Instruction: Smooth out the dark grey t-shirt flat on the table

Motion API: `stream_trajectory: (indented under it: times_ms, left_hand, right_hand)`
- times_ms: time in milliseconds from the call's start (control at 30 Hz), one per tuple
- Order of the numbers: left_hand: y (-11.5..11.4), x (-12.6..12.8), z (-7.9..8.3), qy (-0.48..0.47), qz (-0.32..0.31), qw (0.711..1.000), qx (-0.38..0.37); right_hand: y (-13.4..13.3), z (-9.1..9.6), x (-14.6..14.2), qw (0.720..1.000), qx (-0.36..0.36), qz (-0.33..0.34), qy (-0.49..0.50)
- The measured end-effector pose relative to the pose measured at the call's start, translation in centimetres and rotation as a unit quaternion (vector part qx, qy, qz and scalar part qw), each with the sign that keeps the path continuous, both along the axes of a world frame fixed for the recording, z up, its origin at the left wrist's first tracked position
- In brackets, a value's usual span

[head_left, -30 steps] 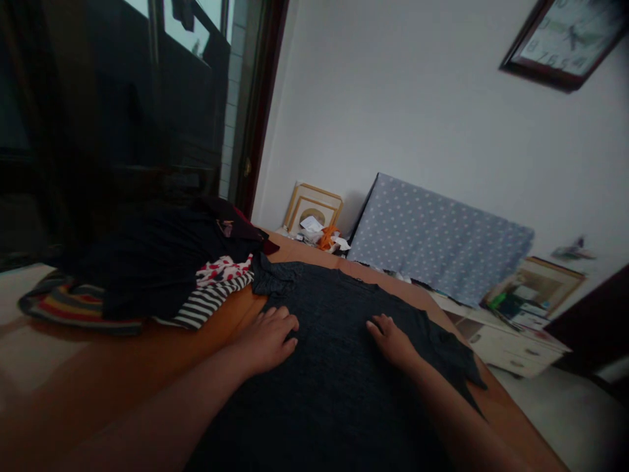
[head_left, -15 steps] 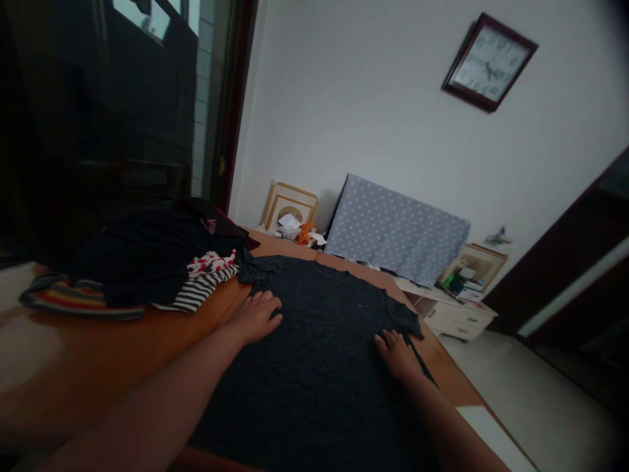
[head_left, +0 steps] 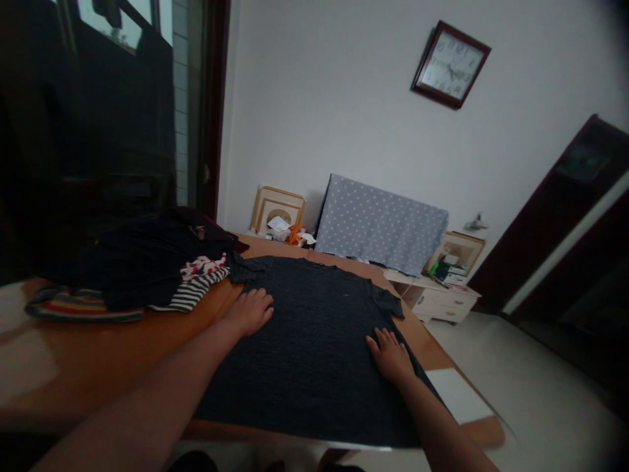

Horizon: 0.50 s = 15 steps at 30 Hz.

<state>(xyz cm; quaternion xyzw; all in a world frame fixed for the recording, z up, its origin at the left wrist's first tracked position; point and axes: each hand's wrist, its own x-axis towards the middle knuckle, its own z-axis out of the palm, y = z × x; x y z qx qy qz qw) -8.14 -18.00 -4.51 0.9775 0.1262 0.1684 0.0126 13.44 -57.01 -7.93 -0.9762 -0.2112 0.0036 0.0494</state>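
A dark grey short-sleeved T-shirt (head_left: 304, 357) lies spread flat on an orange-brown wooden table (head_left: 98, 370), its collar at the far side. My left hand (head_left: 249, 313) rests palm down on the shirt's left edge, below the sleeve. My right hand (head_left: 388, 356) lies flat on the shirt's right side, fingers spread, near the other sleeve. Neither hand grips anything. To the left of the shirt sits a heap of clothes (head_left: 142, 262), including a black-and-white striped garment (head_left: 191, 293) and a red-and-white patterned one (head_left: 204, 265).
A sheet of white paper (head_left: 457, 393) lies at the table's near right. At the far end, framed pictures (head_left: 278, 210) and a polka-dot board (head_left: 378, 223) stand by the wall. A white drawer unit (head_left: 442, 305) stands to the right. A dark glass door (head_left: 98, 111) fills the left.
My view has swung and levelled, so the room turns and the shirt's near hem and table edge now show. Both hands stay on the shirt, with little movement of their own.
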Motion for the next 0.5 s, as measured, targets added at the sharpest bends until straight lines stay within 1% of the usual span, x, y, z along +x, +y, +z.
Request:
stream_trajectory:
  times_ms: [167,267,333,400,500]
  left_hand:
    - [-0.4,-0.3,0.5,0.046,0.005,0.999,0.008]
    - [-0.6,-1.3,1.2,0.083,-0.005,0.996,-0.007]
    - [-0.7,-2.6,1.6,0.096,0.005,0.995,-0.016]
    - [-0.8,-4.4,1.8,0.088,0.031,0.995,-0.023]
    - [-1.4,-7.9,1.4,0.051,0.069,0.996,-0.039]
  right_hand:
    - [0.1,0.1,-0.3,1.000,0.006,0.001,-0.002]
    - [-0.1,-0.3,0.1,1.000,0.005,0.001,-0.006]
    - [-0.2,-0.6,0.5,1.000,0.004,0.002,-0.005]
    - [-0.3,-0.9,0.8,1.000,0.005,0.003,-0.005]
    - [-0.3,-1.1,1.1,1.000,0.005,0.012,-0.006]
